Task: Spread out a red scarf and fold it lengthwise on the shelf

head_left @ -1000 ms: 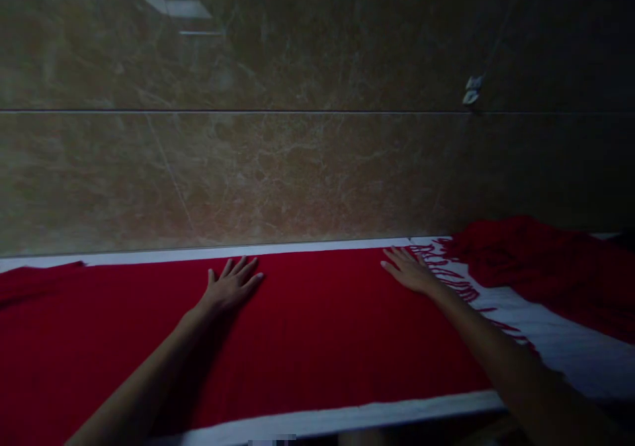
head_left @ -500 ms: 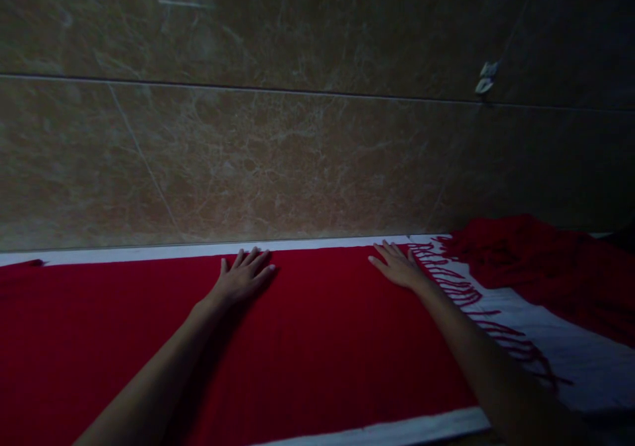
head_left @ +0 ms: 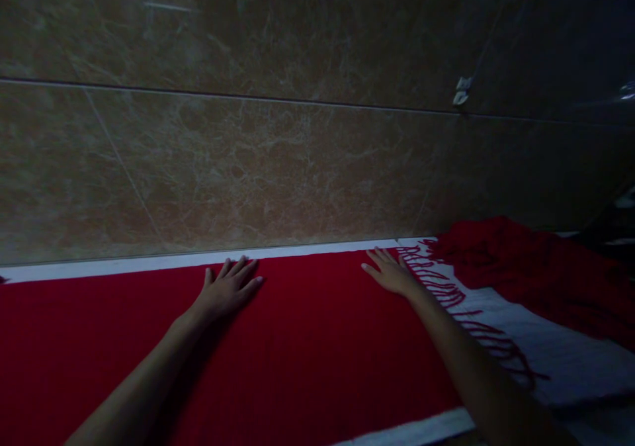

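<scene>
A long red fringed scarf (head_left: 317, 340) lies flat on a white-covered surface (head_left: 546, 327). My left hand (head_left: 225, 290) rests open on it near the far edge, left of the middle, with fingers spread. Close to the scarf's right end, my right hand (head_left: 389, 272) also lies open and flat on the fabric by its far edge. Twisted red fringe (head_left: 441, 290) spreads from that end over the white cover, partly hidden by my right forearm. Neither hand grips anything.
Bunched red cloth (head_left: 526, 267) lies to the right, past the fringe. A brown marbled tile wall (head_left: 278, 168) rises along the far edge. A small white fitting (head_left: 462, 91) is fixed to it at upper right. The right side is dark.
The view has shifted slightly right, so wall, cloth and hands appear a little further left. Both hands stay spread on the scarf, with no clear movement across it.
</scene>
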A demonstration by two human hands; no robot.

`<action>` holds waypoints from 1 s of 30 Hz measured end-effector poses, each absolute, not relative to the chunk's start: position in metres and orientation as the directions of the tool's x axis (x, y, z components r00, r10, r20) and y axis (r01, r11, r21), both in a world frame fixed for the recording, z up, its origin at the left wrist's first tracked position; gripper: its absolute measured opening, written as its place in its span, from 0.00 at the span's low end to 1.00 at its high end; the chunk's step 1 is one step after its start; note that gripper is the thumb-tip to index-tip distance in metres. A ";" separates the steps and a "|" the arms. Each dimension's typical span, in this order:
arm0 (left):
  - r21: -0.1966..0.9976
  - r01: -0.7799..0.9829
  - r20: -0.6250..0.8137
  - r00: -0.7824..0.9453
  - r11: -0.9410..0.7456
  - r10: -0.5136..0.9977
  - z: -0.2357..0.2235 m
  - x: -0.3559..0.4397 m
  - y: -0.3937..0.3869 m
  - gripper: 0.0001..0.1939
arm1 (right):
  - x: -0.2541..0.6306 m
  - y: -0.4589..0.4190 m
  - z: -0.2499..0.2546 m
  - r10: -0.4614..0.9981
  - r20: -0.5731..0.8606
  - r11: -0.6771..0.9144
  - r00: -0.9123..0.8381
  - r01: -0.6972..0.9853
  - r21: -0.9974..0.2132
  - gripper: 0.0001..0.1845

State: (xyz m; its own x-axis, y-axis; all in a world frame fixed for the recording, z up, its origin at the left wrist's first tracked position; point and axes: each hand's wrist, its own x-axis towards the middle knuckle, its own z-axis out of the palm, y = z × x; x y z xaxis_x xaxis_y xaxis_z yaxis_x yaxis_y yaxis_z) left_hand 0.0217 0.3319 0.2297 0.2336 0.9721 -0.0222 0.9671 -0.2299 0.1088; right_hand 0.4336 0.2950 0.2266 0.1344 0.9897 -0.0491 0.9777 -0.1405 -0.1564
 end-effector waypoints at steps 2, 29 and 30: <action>0.082 0.973 -0.039 0.220 -0.217 0.975 0.229 0.021 0.334 0.36 | 0.434 0.295 0.227 0.990 -0.052 -0.140 0.133 0.976 -0.164 0.37; 0.125 0.969 -0.043 0.218 -0.211 0.975 0.231 0.021 0.333 0.38 | 0.441 0.302 0.218 0.992 -0.034 -0.127 0.123 0.979 -0.157 0.37; 0.119 0.969 -0.039 0.221 -0.215 0.974 0.230 0.021 0.334 0.38 | 0.441 0.301 0.218 0.992 -0.029 -0.125 0.122 0.978 -0.166 0.37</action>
State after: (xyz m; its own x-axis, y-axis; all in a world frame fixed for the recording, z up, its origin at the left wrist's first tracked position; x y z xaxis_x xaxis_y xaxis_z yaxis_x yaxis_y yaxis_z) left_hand 0.0206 0.3336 0.2298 0.2214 0.9744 -0.0393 0.9692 -0.2154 0.1192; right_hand 0.4409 0.3005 0.2185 0.1221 0.9921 -0.0290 0.9782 -0.1252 -0.1656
